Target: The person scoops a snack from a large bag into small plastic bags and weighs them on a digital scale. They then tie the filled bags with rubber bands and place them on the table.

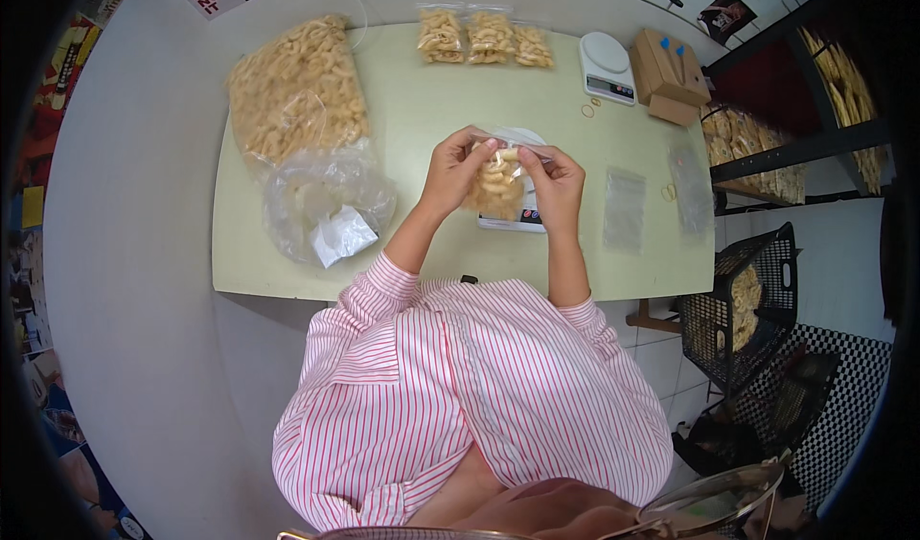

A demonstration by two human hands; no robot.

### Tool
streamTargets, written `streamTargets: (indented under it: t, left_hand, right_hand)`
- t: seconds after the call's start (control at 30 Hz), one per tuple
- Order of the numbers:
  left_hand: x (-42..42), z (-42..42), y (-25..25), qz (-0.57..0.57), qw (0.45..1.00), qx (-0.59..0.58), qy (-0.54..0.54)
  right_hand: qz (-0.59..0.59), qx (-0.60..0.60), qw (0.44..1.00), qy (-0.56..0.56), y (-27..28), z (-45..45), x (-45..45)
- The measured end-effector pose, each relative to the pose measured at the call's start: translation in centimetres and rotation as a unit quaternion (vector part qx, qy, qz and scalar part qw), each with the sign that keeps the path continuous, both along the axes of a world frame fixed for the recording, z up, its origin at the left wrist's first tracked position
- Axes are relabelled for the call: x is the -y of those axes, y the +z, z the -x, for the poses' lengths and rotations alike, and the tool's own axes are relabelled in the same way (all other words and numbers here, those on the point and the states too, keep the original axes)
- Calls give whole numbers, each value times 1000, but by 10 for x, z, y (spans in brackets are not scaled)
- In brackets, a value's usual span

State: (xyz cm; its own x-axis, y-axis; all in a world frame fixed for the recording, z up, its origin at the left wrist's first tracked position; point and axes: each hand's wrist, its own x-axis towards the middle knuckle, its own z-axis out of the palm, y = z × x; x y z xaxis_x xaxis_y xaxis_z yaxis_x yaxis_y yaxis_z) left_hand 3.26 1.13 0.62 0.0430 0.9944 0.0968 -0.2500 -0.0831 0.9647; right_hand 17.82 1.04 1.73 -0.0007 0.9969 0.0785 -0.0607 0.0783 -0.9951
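Observation:
Between my hands hangs a small clear plastic bag of pale curled snacks [496, 184]. My left hand [456, 170] pinches its top edge on one side, and my right hand [559, 184] pinches the other side, thumbs facing each other. Under the bag, partly hidden by it, lies a white digital kitchen scale [512, 225]. A large clear bag of the same snacks [302, 94] stands at the back left of the pale green table [431, 252]; its open, crumpled mouth [287, 213] faces me, with a white packet [343, 236] on it.
Filled small bags [489, 35] line the back edge. Another white scale [607, 69] and a cardboard box [668, 69] stand back right. Empty plastic bags [624, 209] and rubber bands [588, 111] lie on the right. Beyond the table are a black plastic crate [773, 310] and shelves [783, 153].

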Motion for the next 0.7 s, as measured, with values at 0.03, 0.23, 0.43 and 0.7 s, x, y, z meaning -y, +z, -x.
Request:
streamTargets:
  t: [0.03,0.23,0.43,0.7]
  left_hand:
    - [2,1,1,8,1000,-1,12]
    - [9,2,14,-53,995,61,62]
    - [14,1,29,-73,990,98,74]
    - [11,10,22,-144,986,19,85]
  right_hand:
    - [-3,-2,1000,2,2,1,1]
    - [-27,-60,997,28,18,5,5]
    - [-61,-53,997,6,28,-2,9]
    - [-91,-38,995,2,26,-11,9]
